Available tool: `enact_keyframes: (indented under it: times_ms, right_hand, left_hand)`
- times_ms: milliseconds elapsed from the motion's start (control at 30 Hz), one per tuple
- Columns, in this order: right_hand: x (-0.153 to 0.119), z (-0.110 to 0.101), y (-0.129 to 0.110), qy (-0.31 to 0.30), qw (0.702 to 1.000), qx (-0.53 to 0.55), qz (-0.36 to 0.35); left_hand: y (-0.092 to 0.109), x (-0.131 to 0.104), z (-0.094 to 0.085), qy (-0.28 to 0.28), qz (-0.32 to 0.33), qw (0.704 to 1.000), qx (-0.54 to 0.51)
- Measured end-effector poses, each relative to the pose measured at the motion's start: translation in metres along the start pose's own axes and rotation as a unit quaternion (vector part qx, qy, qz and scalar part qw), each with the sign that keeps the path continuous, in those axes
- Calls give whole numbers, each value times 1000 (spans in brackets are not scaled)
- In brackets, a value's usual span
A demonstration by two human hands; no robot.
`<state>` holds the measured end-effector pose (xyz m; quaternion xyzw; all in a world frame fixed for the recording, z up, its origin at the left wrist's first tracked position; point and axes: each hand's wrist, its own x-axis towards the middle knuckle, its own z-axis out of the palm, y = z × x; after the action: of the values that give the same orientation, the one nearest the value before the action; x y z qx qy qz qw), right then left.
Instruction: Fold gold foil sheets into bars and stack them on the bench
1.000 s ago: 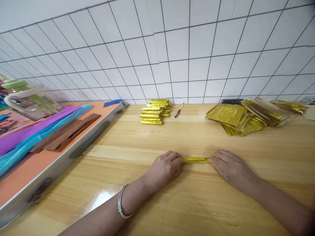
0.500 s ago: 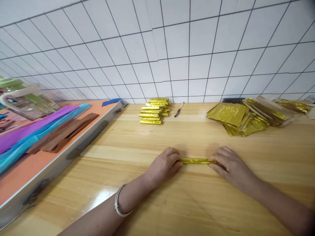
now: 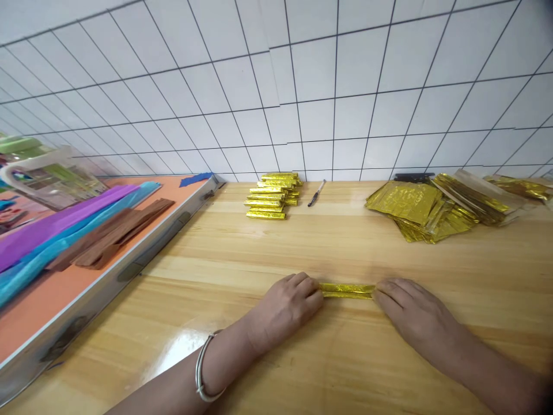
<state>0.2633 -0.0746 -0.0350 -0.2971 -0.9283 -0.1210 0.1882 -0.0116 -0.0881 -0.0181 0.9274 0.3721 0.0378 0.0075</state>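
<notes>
A narrow folded strip of gold foil paper (image 3: 348, 290) lies low over the wooden table, with a lengthwise crease along it. My left hand (image 3: 288, 308) is closed on its left end, fingers bent over the paper. At the right end my right hand (image 3: 412, 308) is closed on it, with the fingertips hidden beneath the hand. Beyond them, a stack of folded gold foil strips (image 3: 274, 196) sits near the wall. Loose gold foil sheets (image 3: 404, 202) lie in a pile at the back right.
A pen (image 3: 317, 193) rests beside the stacked strips. On the left stands an orange-topped board (image 3: 142, 245) with brown (image 3: 116, 233), blue and purple crepe paper on it, plus a clear container with a green lid (image 3: 21, 145). The tiled wall (image 3: 311, 75) bounds the table's far side.
The gold strip looks wider now, with two bands showing instead of one. Both hands have come slightly nearer and lie flatter over its ends.
</notes>
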Motion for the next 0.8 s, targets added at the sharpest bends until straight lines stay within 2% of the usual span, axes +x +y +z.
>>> enact_keyframes:
  times_ms: [133,300,500,800]
  right_hand:
    - [3,-3,-9,28,997,-68,-14]
    - [5,-3,-13,29,995,-93,-24]
    - [0,0,-10,6,996,-82,-21]
    - [3,0,-7,-27,999,-16,32]
  left_hand:
    - [5,-1,1,-3,-12,1000,17]
    - [7,-3,4,38,-31,999,14]
    - [12,-2,7,72,-41,996,14]
    - [11,-3,9,52,-49,997,13]
